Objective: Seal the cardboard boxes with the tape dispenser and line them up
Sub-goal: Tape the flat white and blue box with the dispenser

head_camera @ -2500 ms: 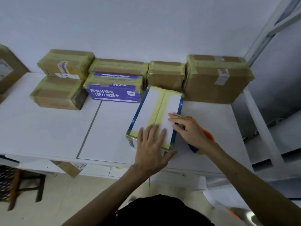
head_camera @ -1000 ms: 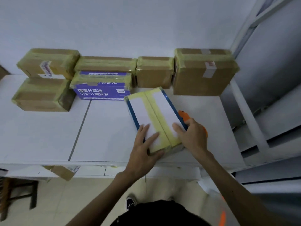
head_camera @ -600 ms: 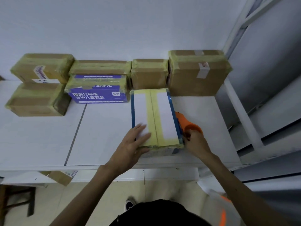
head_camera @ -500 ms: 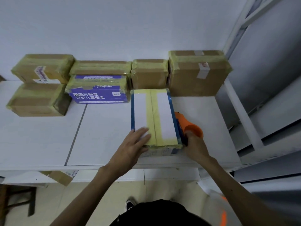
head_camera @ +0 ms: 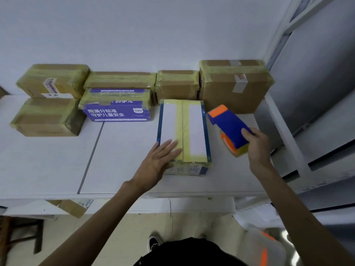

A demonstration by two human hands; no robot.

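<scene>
A white box with blue edges and yellow tape (head_camera: 184,129) lies lengthwise on the white table (head_camera: 48,162), its far end against the back row of boxes. My left hand (head_camera: 159,162) rests flat on its near left corner, fingers straight. My right hand (head_camera: 256,148) grips the blue and orange tape dispenser (head_camera: 229,127), which is just to the right of that box. A purple printed box (head_camera: 117,110) sits to the left of the white box.
Several taped brown boxes line the wall: a large one (head_camera: 233,85) at the right, a small one (head_camera: 176,84) beside it, a flat one (head_camera: 121,79), and two (head_camera: 51,79) (head_camera: 46,117) at the left. A metal shelf frame (head_camera: 284,131) borders the table's right side.
The white box was turned and pushed back until it lies straight against the back row. My right hand left the box and now holds the tape dispenser in plain sight to its right.
</scene>
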